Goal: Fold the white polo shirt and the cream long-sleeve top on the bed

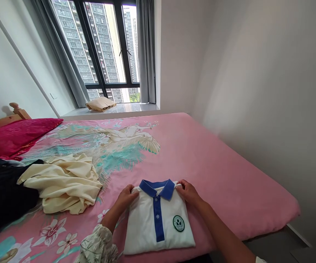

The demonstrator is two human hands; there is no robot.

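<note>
Shirt (144,226), white with a blue collar (168,190), lies folded on the near edge of the pink bed (201,160). The left hand (127,197) has its fingers clamped on one shoulder (142,201), the right hand (189,192) likewise on the other. Cream cloth (67,184) lies to the left.

Head-worn camera, looking forward and tilted down across bed (201,157) toward window (105,44), upper left of frame. Wide view. Shirt (143,226) close, lower centre; window far; wall (273,91) fills right side.
</note>
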